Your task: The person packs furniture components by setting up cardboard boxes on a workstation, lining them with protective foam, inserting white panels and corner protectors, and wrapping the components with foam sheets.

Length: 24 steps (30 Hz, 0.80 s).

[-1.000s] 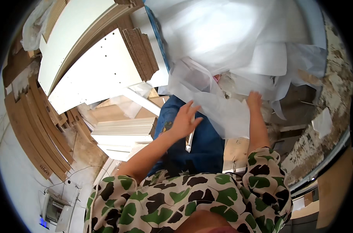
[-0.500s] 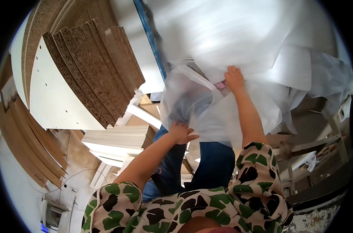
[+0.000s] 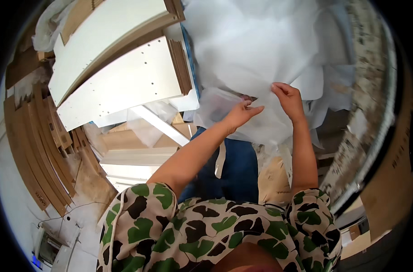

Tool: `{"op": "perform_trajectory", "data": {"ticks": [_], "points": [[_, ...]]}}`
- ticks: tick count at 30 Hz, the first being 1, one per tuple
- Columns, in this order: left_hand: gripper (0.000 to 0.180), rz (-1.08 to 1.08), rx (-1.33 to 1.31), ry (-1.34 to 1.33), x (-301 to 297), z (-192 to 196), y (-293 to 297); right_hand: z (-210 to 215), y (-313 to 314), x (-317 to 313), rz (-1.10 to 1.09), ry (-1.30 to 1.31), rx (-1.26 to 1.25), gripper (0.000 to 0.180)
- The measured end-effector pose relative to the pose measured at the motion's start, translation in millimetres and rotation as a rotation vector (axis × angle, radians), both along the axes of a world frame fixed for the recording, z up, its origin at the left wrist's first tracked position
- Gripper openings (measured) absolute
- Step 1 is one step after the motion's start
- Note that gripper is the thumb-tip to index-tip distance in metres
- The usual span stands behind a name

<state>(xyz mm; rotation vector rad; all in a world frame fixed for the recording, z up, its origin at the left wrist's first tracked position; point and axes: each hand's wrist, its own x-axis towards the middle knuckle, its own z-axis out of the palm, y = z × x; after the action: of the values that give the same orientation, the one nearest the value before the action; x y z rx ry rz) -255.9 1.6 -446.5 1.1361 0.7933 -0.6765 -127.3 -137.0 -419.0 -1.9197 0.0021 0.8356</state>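
Note:
White, slightly see-through foam packing sheet (image 3: pixel 261 50) spreads in front of me in loose layers, its near edge hanging over my legs. My right hand (image 3: pixel 289 99) pinches the sheet between thumb and fingertips. Left of it, my left hand (image 3: pixel 242 115) reaches over the near part of the sheet, thumb and fingers apart, with nothing visibly gripped. A small pink and dark thing (image 3: pixel 248 97) shows at a gap between the layers, just beyond my left fingertips; what it is I cannot make out.
White boards (image 3: pixel 125 81) with drilled holes are stacked at the left, close to the sheet. Further left stand flat brown cartons (image 3: pixel 38 149). Pale panels (image 3: pixel 138 156) lie below the boards. A worn, paint-flaked edge (image 3: pixel 361 113) curves along the right, beside brown cardboard (image 3: pixel 392 167).
My left hand has moved up and right over the sheet. My right hand has shifted slightly right and now pinches the sheet. The view has turned, showing more of the boards and the right edge.

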Motion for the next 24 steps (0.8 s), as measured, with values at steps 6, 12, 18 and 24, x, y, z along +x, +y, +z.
{"op": "perform_trajectory", "data": {"ticks": [6,12,18,24], "points": [[0.084,0.418,-0.231,0.078,36.6,94.9,7.6,128.9,13.9,19.2,-0.133,-0.163,0.123,0.020],[0.016,0.695,-0.435,-0.242,79.6,169.1,35.8,203.1,4.0,26.8,-0.352,0.012,0.274,0.015],[0.029,0.556,-0.371,-0.500,84.8,257.1,58.4,235.1,-14.6,14.8,-0.072,-0.036,0.121,0.016],[0.040,0.309,0.000,-0.448,71.8,264.6,50.3,253.1,-6.9,-8.2,-0.061,-0.016,0.223,0.017]]}}
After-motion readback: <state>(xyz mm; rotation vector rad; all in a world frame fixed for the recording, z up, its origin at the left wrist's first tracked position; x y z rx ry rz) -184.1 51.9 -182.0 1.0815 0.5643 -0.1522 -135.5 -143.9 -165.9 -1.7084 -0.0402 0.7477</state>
